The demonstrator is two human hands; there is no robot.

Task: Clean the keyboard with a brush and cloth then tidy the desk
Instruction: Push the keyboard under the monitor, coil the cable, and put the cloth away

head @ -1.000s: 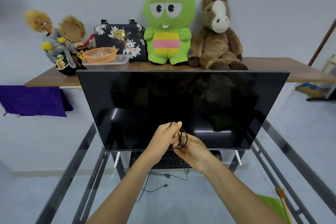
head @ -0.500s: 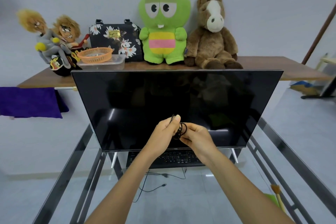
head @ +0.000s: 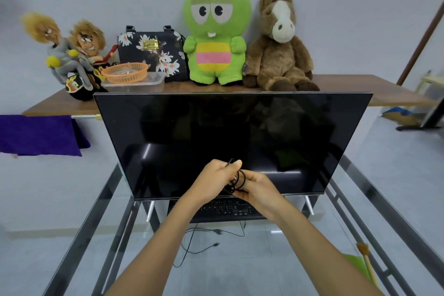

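Note:
A black keyboard (head: 225,210) lies on the glass desk (head: 240,259), partly tucked under the dark monitor (head: 230,137). Above it both hands hold a black cable (head: 237,179) wound into small loops. My left hand (head: 216,176) pinches the cable's end near the top of the coil. My right hand (head: 258,187) grips the loops from the right side. A wooden-handled brush (head: 366,259) and a green cloth (head: 355,263) lie at the desk's right front edge.
A wooden shelf (head: 348,85) behind the monitor carries plush toys, a floral bag (head: 151,51), an orange basket (head: 125,72) and a clear plastic box. A purple cloth (head: 36,134) hangs at left. More black cable (head: 204,240) lies below the glass. Metal frame rails (head: 96,218) run down both sides.
The hands with the coiled cable have stayed close together in front of the monitor's lower edge, shifting slightly. The view has tilted a little, showing more of the keyboard.

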